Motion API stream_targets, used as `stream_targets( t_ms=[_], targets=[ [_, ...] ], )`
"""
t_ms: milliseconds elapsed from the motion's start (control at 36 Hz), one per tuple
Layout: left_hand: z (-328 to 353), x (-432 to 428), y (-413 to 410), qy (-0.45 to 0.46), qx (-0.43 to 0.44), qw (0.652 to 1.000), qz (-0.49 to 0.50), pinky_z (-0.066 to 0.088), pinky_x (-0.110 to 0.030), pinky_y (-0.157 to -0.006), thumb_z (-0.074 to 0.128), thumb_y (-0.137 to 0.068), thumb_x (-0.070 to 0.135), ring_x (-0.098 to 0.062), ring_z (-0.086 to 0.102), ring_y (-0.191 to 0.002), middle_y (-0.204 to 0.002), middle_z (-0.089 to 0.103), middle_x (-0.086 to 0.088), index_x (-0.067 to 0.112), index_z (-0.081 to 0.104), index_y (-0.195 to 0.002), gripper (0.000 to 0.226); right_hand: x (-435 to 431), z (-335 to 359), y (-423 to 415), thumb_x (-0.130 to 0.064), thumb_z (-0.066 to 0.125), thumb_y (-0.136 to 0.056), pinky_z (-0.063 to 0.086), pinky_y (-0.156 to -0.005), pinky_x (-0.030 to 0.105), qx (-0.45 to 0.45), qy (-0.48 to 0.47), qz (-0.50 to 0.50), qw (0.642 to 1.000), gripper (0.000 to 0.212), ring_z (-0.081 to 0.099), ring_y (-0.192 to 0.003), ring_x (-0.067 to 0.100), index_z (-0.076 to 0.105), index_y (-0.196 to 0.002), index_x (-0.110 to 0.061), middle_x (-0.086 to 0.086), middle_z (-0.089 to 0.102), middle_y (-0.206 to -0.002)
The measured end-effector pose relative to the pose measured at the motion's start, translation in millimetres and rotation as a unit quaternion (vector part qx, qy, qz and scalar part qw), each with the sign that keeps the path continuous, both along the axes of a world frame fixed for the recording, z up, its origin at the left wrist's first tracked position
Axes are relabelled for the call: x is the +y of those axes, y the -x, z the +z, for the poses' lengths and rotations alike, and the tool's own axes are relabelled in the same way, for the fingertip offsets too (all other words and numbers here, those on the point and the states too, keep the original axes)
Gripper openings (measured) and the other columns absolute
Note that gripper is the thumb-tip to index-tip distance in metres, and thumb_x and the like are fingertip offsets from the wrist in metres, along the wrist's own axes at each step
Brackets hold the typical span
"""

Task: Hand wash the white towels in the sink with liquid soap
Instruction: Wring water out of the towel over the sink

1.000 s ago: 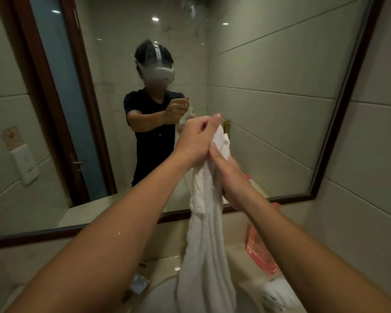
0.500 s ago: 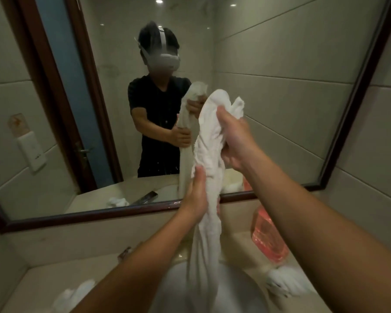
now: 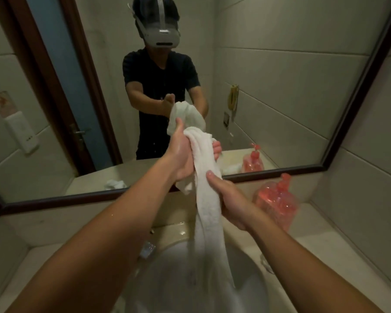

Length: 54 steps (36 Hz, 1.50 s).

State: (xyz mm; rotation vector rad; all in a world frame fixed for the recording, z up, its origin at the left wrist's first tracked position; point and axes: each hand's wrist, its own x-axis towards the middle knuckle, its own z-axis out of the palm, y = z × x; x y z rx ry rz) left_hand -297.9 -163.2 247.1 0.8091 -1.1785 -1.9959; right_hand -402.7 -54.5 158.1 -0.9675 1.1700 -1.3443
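Nearest to me is the sink (image 3: pixel 253 256), sunk into the tabletop (image 3: pixel 325 245) at its front edge. The lower end of the towel (image 3: pixel 208 206) hangs down into it. The towel is gathered into a thick rope and stands almost upright above the sink.

My right hand (image 3: pixel 233 204) is closed round the middle of this rope, with the thumb lying on top. A little further away and higher, my left hand (image 3: pixel 181 157) grips the upper part, fingers wrapped fully round it. The loose top end falls over that hand.

I judge that the step is squeezing the water or suds out of the towel. To do it well, I would turn the two hands in opposite directions, not only press. I would keep the rope directly over the sink, so the water falls inside and not on the tabletop. The part below the right hand looks not yet squeezed, so the grip should move down in stages to the hanging end.

The soap bottle (image 3: pixel 278 202) stands at the back right of the tabletop, near my right hand but not touching it. I would keep that wrist from swinging outward. Behind it, the mirror (image 3: pixel 280 86) can catch splashes if I lift the towel too high.
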Motion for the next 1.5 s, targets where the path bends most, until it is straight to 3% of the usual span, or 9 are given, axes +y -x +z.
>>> stream_targets(
  t_ms=[222, 361, 667, 750, 861, 1111, 1250, 1389, 1500],
  targets=[
    [-84.2, 26.9, -39.0, 0.021, -0.151, 0.978, -0.141, 0.040, -0.060, -0.118, -0.002, -0.079, 0.098, -0.042, 0.058, -0.137, -0.139, 0.068, -0.021, 0.012, 0.059, -0.145, 0.124, -13.4, 32.3, 1.0, -0.045, 0.047, -0.111, 0.062, -0.093, 0.040, -0.098, -0.002, -0.010, 0.995, 0.052, 0.075, -0.111, 0.028, 0.067, -0.136, -0.003, 0.018, 0.076, -0.122],
    [-91.6, 40.7, -37.0, 0.047, -0.140, 0.985, -0.086, 0.050, -0.052, -0.112, 0.001, -0.082, 0.091, -0.040, 0.063, -0.131, -0.133, 0.070, -0.024, 0.001, 0.058, -0.146, 0.124, -28.4, 31.7, 2.7, -0.041, 0.058, -0.108, 0.046, -0.119, 0.052, -0.053, -0.008, -0.023, 0.998, 0.050, 0.071, -0.120, 0.030, 0.068, -0.136, -0.001, 0.021, 0.073, -0.131],
    [-41.4, 24.5, -35.3, 0.090, -0.055, 0.988, -0.109, 0.054, -0.045, -0.109, -0.005, -0.089, 0.088, -0.033, 0.067, -0.128, -0.135, 0.070, -0.023, -0.004, 0.054, -0.146, 0.124, -6.8, -10.0, 11.5, -0.072, 0.031, -0.103, 0.052, -0.113, 0.054, -0.093, 0.006, 0.083, 0.992, 0.084, 0.065, -0.131, 0.038, 0.059, -0.150, -0.009, 0.027, 0.066, -0.141],
    [-33.1, 14.2, -27.0, 0.148, -0.179, 0.968, -0.098, 0.054, -0.038, -0.101, -0.001, -0.085, 0.094, -0.024, 0.076, -0.109, -0.114, 0.078, -0.018, 0.000, 0.070, -0.123, 0.124, 1.9, -13.9, 11.9, -0.071, 0.053, -0.095, 0.059, -0.101, 0.044, 0.039, 0.001, 0.061, 0.997, 0.070, 0.073, -0.120, 0.029, 0.072, -0.134, -0.016, 0.013, 0.077, -0.126],
    [-32.6, -6.1, -26.4, 0.198, -0.301, 0.931, -0.053, 0.041, -0.053, -0.119, 0.017, -0.051, 0.116, -0.030, 0.060, -0.133, -0.144, 0.063, -0.015, 0.019, 0.042, -0.160, 0.148, 2.6, 1.2, 12.8, -0.045, 0.069, -0.100, 0.061, -0.082, 0.037, 0.253, 0.054, -0.031, 0.965, 0.034, 0.080, -0.095, 0.016, 0.082, -0.107, -0.015, 0.001, 0.083, -0.099],
    [-29.4, 2.1, -40.7, 0.185, -0.150, 0.970, 0.049, 0.054, -0.040, -0.106, 0.018, -0.105, 0.073, -0.025, 0.074, -0.115, -0.113, 0.080, -0.011, 0.013, 0.076, -0.113, 0.084, -12.5, 22.8, 12.2, -0.038, 0.074, -0.099, 0.054, -0.066, 0.016, 0.256, 0.069, -0.033, 0.964, 0.023, 0.076, -0.078, 0.003, 0.081, -0.094, -0.017, -0.005, 0.082, -0.087],
    [-20.6, 7.2, -42.2, 0.213, -0.133, 0.967, 0.048, 0.055, -0.041, -0.106, 0.019, -0.107, 0.070, -0.025, 0.075, -0.111, -0.108, 0.080, -0.012, 0.008, 0.076, -0.114, 0.085, -18.9, 39.5, 6.3, -0.053, 0.067, -0.096, 0.061, -0.100, 0.048, 0.094, 0.048, 0.003, 0.994, 0.052, 0.078, -0.107, 0.033, 0.079, -0.110, -0.004, 0.016, 0.081, -0.111],
    [-17.4, -0.6, -46.0, 0.316, -0.219, 0.919, 0.088, 0.056, -0.044, -0.102, 0.022, -0.104, 0.075, -0.022, 0.076, -0.100, -0.102, 0.081, -0.010, 0.006, 0.080, -0.107, 0.090, -27.4, 44.4, 3.3, -0.049, 0.075, -0.097, 0.061, -0.093, 0.062, 0.190, 0.090, -0.074, 0.975, 0.050, 0.078, -0.097, 0.038, 0.079, -0.101, 0.001, 0.017, 0.081, -0.098],
    [-10.9, 1.9, -46.6, 0.411, -0.226, 0.877, 0.107, 0.050, -0.037, -0.071, 0.021, -0.109, 0.067, -0.019, 0.067, -0.068, -0.075, 0.070, -0.016, -0.003, 0.069, -0.080, 0.089, -32.1, 37.7, 2.0, -0.062, 0.081, -0.085, 0.059, -0.077, 0.050, 0.235, 0.123, -0.133, 0.955, 0.073, 0.072, -0.095, 0.048, 0.074, -0.099, 0.008, 0.029, 0.075, -0.100]
  ],
)
